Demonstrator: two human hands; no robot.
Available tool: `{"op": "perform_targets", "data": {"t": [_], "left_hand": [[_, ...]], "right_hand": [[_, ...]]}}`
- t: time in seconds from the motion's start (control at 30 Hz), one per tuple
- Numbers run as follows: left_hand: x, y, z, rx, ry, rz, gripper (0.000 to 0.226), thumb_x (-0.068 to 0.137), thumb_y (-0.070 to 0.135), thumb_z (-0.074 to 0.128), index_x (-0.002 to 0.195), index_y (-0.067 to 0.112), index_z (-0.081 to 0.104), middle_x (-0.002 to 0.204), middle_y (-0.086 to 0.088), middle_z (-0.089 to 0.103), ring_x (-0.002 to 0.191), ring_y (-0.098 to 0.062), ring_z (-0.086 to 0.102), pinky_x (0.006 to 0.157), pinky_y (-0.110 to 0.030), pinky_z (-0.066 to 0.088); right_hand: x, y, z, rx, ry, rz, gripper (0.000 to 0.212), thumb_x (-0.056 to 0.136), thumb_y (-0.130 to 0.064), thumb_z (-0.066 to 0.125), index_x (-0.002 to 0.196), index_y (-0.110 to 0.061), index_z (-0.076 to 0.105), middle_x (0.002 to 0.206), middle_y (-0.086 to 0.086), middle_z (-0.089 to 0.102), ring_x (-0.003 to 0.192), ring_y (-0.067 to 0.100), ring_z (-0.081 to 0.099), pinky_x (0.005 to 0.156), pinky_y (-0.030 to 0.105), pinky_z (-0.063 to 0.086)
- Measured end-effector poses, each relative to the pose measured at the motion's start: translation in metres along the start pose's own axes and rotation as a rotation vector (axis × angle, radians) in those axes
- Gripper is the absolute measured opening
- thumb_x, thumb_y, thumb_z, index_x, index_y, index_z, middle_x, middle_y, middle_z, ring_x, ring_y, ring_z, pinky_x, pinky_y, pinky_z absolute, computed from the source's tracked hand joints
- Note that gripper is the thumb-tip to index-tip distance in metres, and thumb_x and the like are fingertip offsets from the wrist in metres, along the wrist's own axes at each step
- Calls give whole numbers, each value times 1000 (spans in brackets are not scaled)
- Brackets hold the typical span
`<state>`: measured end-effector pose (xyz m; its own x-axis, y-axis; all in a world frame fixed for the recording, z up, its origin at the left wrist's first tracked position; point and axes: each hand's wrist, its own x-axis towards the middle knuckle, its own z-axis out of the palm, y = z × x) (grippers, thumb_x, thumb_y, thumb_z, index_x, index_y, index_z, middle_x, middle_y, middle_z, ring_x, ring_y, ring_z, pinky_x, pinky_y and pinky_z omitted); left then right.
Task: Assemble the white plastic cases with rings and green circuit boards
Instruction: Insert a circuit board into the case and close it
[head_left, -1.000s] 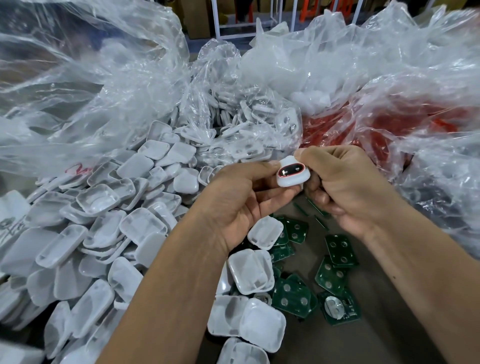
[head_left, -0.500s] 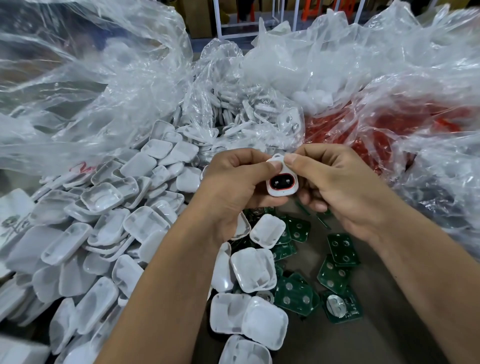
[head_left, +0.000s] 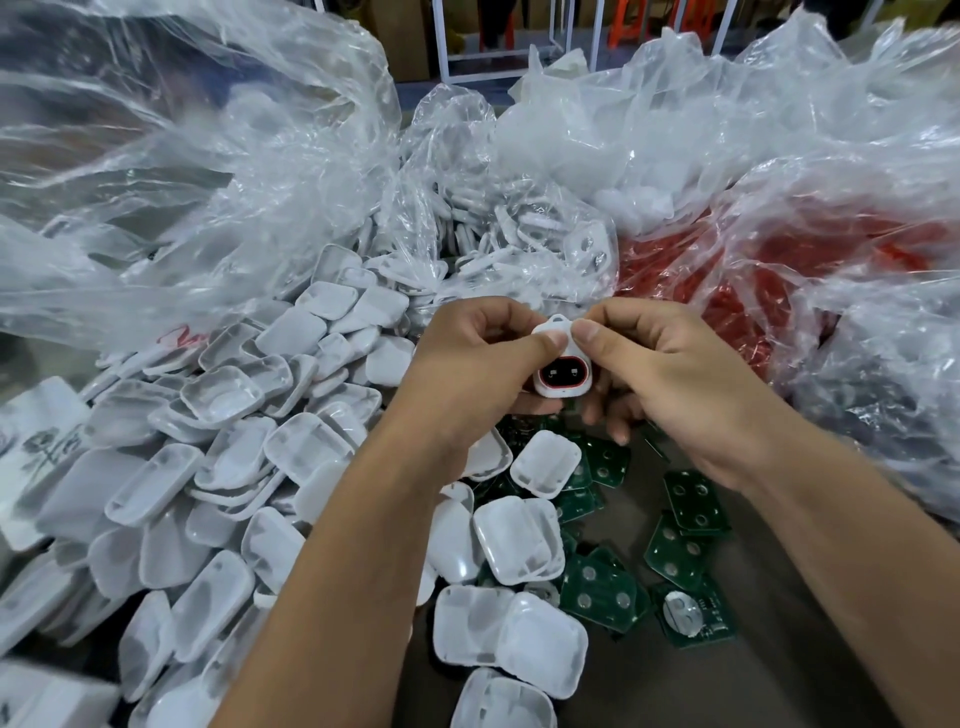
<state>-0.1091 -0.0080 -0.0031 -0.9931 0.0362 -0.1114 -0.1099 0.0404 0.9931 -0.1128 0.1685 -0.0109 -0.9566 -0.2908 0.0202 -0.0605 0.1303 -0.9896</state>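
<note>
Centrally, red-ringed white case (head_left: 563, 371)

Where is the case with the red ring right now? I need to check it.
In the head view's centre, the case is pinched between left hand and right hand, above the green circuit boards.

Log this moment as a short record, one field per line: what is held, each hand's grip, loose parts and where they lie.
held item: white case with a red ring around a dark opening, facing the camera
left hand: grip on the case's left side, thumb pressed on top
right hand: grip on the case's right side, thumb on top
white case shells: heaped to the left and below the hands
green circuit boards: scattered on the table under the hands
clear plastic bags: along the back, one holding red parts
</note>
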Motion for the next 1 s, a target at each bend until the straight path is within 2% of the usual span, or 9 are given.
{"op": "perform_targets", "data": {"t": [0.13, 0.2, 0.33, 0.43, 0.63, 0.8, 0.9, 0.93, 1.0], "left_hand": [[-2, 3, 1, 32, 76, 121, 23, 96, 23, 72, 86, 3, 71, 77, -13, 73, 64, -17, 71, 59, -32, 60], [-3, 9, -3, -34, 151, 206, 32, 99, 32, 67, 84, 4, 71, 74, -15, 71, 57, -19, 69, 55, -31, 57], [-4, 25, -32, -375, 366, 280, 44, 105, 38, 56, 70, 19, 73, 67, -5, 68, 51, -15, 62, 49, -26, 50], [-4, 30, -54, -655, 449, 234, 45, 107, 43, 47, 79, 15, 67, 68, -3, 62, 53, -16, 55, 51, -28, 45], [-9, 33, -76, -1155, 417, 109, 49, 104, 45, 48, 78, 11, 72, 67, -1, 59, 56, -15, 53, 47, -21, 42], [-9, 33, -78, -1159, 449, 86, 48, 106, 43, 45, 79, 11, 69, 67, -1, 57, 55, -14, 53, 49, -21, 42], [-7, 32, -75, -1113, 463, 77, 46, 106, 42, 45, 82, 11, 68, 67, 0, 56, 56, -14, 51, 49, -21, 41], [-6, 32, -74, -1091, 465, 81, 45, 106, 42, 45, 83, 11, 68, 68, 0, 56, 56, -14, 51, 48, -21, 41], [-6, 32, -71, -1035, 468, 96, 44, 106, 41, 45, 83, 11, 68, 67, 0, 55, 56, -14, 49, 47, -20, 40]], "right_hand": [[0, 0, 5, 8, 29, -59, 26, 107, -28, 57, 95, -8, 68, 79, 20, 72, 64, 40, 66, 50, 36, 49], [3, -10, 15, 40, 64, -148, 25, 108, -23, 55, 95, -6, 66, 82, 17, 72, 68, 36, 70, 48, 34, 53], [19, -60, 49, 21, 33, -386, 16, 109, -16, 54, 100, -4, 61, 80, 15, 73, 70, 32, 76, 47, 29, 56], [44, -108, 89, -23, -48, -511, 12, 107, -11, 56, 108, 0, 61, 72, 16, 73, 58, 30, 73, 43, 29, 52], [123, -163, 181, -415, -93, -436, 15, 102, -8, 58, 93, -2, 68, 69, 14, 72, 52, 19, 71, 43, 26, 47], [173, -154, 207, -637, -123, -239, 30, 100, -9, 57, 127, -2, 66, 94, 5, 71, 62, 8, 66, 50, 16, 53], [172, -149, 198, -618, -105, -214, 28, 99, -7, 58, 124, 0, 67, 109, 12, 75, 79, 17, 74, 71, 27, 64], [168, -149, 192, -585, -93, -233, 23, 99, -5, 60, 119, 1, 68, 107, 15, 76, 83, 22, 77, 77, 33, 65], [147, -150, 176, -404, -67, -314, 11, 97, -1, 63, 105, 4, 70, 90, 19, 76, 74, 26, 78, 73, 37, 66]]}}
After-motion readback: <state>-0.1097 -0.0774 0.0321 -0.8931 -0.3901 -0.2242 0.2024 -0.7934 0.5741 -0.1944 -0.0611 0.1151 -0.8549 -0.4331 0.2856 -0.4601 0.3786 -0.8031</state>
